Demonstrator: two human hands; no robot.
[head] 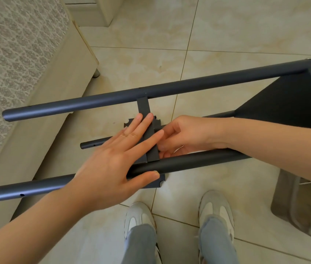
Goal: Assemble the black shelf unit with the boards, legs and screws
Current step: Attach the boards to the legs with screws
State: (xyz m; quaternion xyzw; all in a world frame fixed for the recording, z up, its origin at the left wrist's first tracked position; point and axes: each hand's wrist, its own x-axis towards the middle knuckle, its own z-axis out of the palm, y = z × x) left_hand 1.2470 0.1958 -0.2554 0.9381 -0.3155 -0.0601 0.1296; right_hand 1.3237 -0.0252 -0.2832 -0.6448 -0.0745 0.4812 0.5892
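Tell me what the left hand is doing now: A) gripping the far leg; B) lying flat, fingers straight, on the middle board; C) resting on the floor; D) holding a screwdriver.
B: the left hand lies flat, fingers straight, across the edge of the middle board.

Black shelf unit [294,103] on side, legs [112,98] horizontal

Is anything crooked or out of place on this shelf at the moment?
Nothing looks damaged. The unit lies on its side, and a notched board lies flat on the floor under its legs, seemingly not yet mounted.
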